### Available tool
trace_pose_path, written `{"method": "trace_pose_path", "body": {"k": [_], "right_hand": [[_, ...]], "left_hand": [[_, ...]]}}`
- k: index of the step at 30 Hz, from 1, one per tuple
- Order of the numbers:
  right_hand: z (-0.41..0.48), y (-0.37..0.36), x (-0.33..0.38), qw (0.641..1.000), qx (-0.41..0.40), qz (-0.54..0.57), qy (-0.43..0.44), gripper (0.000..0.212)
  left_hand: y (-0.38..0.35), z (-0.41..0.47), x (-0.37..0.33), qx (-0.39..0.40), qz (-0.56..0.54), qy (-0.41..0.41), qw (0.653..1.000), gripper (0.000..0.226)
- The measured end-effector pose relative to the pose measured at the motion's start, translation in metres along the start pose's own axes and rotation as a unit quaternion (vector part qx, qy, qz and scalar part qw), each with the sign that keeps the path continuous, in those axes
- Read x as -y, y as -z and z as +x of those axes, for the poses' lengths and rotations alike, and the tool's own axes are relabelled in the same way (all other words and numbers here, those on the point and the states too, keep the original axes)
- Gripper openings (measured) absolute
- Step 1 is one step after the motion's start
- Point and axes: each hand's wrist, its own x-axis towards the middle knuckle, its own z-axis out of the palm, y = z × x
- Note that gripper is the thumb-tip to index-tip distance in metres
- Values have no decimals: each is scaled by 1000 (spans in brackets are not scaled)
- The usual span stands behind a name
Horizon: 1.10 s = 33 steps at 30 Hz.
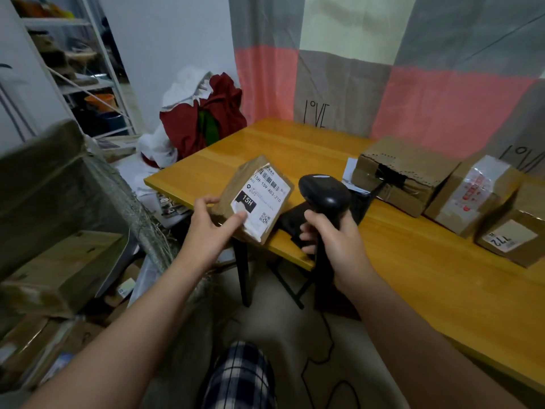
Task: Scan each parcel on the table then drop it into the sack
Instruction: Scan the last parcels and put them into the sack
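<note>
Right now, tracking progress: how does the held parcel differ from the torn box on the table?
The held parcel is small, tilted in the left hand, label facing up; the torn box is larger, lies on the table, its side ripped open. Both are brown cardboard.

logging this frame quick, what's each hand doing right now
Left hand: holds the labelled parcel, thumb on its label.
Right hand: grips the black scanner by its handle.

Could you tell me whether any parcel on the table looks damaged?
Yes: the leftmost box resting on the table is torn open at its end, the perforated flap ragged, a dark gap showing.
</note>
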Motion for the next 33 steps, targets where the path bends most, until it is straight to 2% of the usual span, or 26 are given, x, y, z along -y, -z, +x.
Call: {"method": "trace_pose_path", "body": {"k": [3,6,8,11,15,22,25,27,31,33], "right_hand": [[-10,-8,-10,997,22,68,-31,30],[-14,-19,-19,993,27,115,-29,33],[-18,-20,-20,993,17,113,-13,40],[-22,-16,-17,996,13,85,29,45],[-23,-11,-15,996,12,64,59,41],[-12,5,-3,997,-14,43,57,41],[-11,7,0,998,2,35,61,47],[-12,7,-3,996,1,3,90,53],[-15,11,-20,991,-28,-72,112,67],[-16,11,-24,987,-35,-97,121,72]], "left_hand": [[-3,-16,3,44,-61,-5,997,57],[-15,-28,-1,100,-74,-9,992,51],[-17,-28,-7,124,-93,20,988,49],[-17,-25,-18,140,-82,54,985,35],[-21,-25,-33,131,-57,52,988,44],[-14,-28,-32,232,39,-26,971,78],[-16,-28,-31,181,47,-70,980,75],[-17,-26,-30,167,34,-60,984,71],[-19,-29,-32,225,26,14,974,80],[-24,-33,-39,196,29,36,980,78]]}}
